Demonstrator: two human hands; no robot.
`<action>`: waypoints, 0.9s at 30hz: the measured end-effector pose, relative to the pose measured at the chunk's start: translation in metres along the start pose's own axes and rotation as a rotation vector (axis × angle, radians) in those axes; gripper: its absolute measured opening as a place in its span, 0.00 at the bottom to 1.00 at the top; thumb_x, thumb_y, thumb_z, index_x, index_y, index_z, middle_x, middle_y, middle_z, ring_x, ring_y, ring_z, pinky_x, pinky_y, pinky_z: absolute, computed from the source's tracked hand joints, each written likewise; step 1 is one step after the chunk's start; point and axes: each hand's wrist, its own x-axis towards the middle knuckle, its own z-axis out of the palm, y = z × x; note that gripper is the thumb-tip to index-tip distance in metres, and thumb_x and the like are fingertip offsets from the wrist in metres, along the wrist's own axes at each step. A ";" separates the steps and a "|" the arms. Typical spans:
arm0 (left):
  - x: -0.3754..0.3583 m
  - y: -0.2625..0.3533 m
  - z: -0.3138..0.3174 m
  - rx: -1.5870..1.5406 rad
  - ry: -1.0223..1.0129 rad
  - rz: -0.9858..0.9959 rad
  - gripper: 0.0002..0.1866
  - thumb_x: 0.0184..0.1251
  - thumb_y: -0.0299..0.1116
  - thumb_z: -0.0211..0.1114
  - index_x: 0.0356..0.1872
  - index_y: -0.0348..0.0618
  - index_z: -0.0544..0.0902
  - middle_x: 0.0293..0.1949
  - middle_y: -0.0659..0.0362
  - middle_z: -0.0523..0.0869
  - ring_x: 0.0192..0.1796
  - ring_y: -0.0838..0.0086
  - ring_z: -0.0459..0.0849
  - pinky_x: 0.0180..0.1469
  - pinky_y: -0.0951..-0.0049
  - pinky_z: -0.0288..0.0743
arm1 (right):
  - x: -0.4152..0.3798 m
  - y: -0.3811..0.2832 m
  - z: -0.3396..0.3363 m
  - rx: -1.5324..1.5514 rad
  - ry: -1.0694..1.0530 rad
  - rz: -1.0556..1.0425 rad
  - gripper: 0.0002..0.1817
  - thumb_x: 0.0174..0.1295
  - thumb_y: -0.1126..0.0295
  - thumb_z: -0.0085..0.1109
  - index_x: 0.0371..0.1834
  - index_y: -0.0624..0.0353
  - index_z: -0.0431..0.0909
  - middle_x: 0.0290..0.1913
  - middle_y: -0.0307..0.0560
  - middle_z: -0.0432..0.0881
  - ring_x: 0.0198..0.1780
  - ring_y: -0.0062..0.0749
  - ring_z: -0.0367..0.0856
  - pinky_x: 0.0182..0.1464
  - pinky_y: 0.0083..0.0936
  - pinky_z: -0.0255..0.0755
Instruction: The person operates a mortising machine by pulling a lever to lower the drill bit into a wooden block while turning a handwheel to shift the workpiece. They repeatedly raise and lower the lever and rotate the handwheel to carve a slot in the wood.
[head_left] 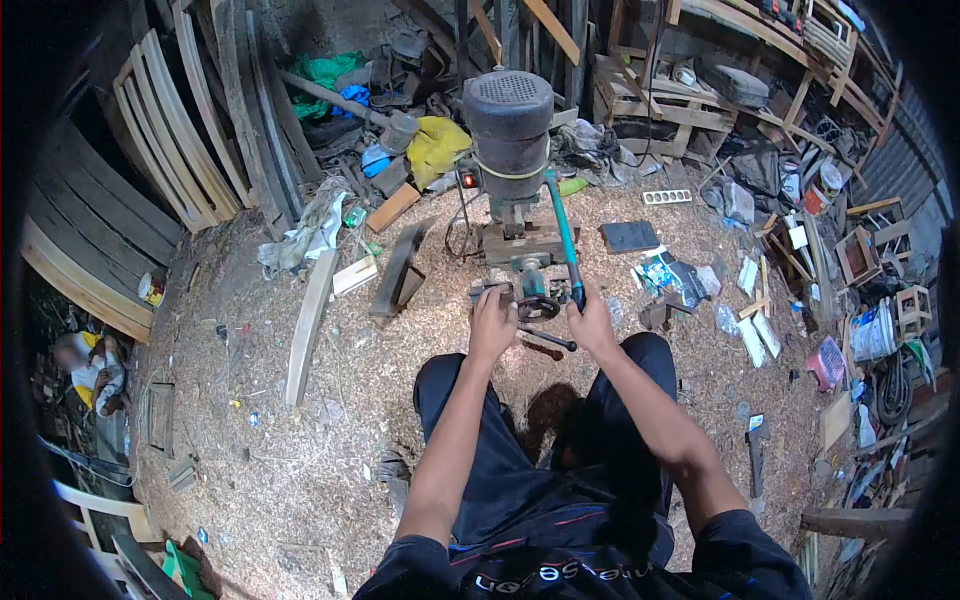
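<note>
A machine with a dark ribbed motor (508, 125) stands on the floor in front of my knees. My right hand (591, 320) is wrapped round the black grip at the lower end of its long teal lever (563, 225). Left of the machine's handwheel (538, 309), my left hand (494, 322) rests with bent fingers on a small part at the machine's front; what its fingers hold is too small to tell. A thin bar with a black knob (570, 346) sticks out below the handwheel. A small red light (467, 181) glows beside the motor.
Wood shavings cover the floor. Curved boards (170, 130) lean at the left, and a long plank (312, 325) lies left of my knees. A power strip (666, 197) and a dark block (629, 237) lie to the right. Another person (93, 372) sits at the far left.
</note>
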 end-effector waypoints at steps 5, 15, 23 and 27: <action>0.017 0.024 -0.034 0.002 0.041 -0.007 0.18 0.63 0.25 0.62 0.56 0.37 0.78 0.53 0.42 0.81 0.57 0.49 0.80 0.61 0.59 0.72 | 0.026 -0.051 -0.042 0.118 0.054 -0.104 0.15 0.60 0.72 0.58 0.51 0.63 0.78 0.44 0.64 0.82 0.49 0.57 0.81 0.52 0.42 0.73; 0.088 0.090 -0.083 -0.048 0.172 0.143 0.20 0.63 0.27 0.62 0.56 0.35 0.76 0.55 0.43 0.79 0.60 0.50 0.77 0.65 0.59 0.68 | 0.107 -0.208 -0.113 0.293 0.234 -0.324 0.15 0.70 0.61 0.59 0.39 0.66 0.75 0.31 0.54 0.82 0.31 0.33 0.80 0.35 0.34 0.72; 0.189 0.149 -0.105 -0.086 0.385 0.321 0.22 0.66 0.29 0.61 0.60 0.35 0.73 0.58 0.45 0.77 0.62 0.54 0.76 0.66 0.61 0.66 | 0.229 -0.236 -0.121 0.157 0.411 -0.628 0.13 0.69 0.66 0.57 0.47 0.65 0.70 0.39 0.71 0.81 0.45 0.69 0.79 0.43 0.53 0.72; 0.237 0.155 -0.101 -0.101 0.455 0.330 0.23 0.68 0.32 0.60 0.61 0.34 0.70 0.61 0.42 0.73 0.66 0.49 0.71 0.70 0.57 0.62 | 0.269 -0.249 -0.122 0.156 0.382 -0.619 0.12 0.67 0.69 0.56 0.48 0.64 0.72 0.41 0.68 0.83 0.49 0.66 0.80 0.49 0.53 0.73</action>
